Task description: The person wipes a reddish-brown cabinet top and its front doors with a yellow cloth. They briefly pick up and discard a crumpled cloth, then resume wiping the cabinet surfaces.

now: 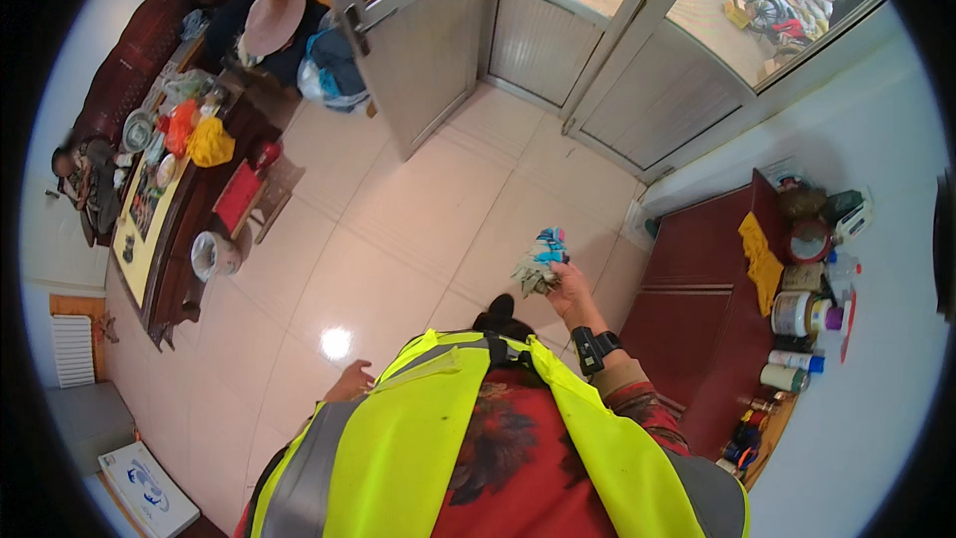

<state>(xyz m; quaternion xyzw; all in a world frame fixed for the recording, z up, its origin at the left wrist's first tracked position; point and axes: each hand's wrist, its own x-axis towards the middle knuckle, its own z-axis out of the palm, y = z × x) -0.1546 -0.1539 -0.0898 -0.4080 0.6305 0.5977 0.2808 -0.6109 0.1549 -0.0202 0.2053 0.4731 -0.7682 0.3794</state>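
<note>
My right hand (569,288) is closed around a bundle of work gloves (536,269), held out in front of me above the tiled floor. The bundle is greyish green with bright blue cuffs and a touch of pink. A dark device is strapped to my right wrist (590,350). My left hand (349,381) hangs low beside my yellow reflective vest (403,418), with nothing seen in it. Its fingers are slightly bent and apart, and part of the hand is hidden by the vest. One dark shoe (502,308) shows below me.
A dark red cabinet (691,306) stands at right, with bottles, tape and a yellow cloth (762,261) on top. An open metal door (418,52) is ahead. At left are a cluttered table (160,239), a red stool (239,198), a waste bin (215,255) and a person wearing a hat (275,21).
</note>
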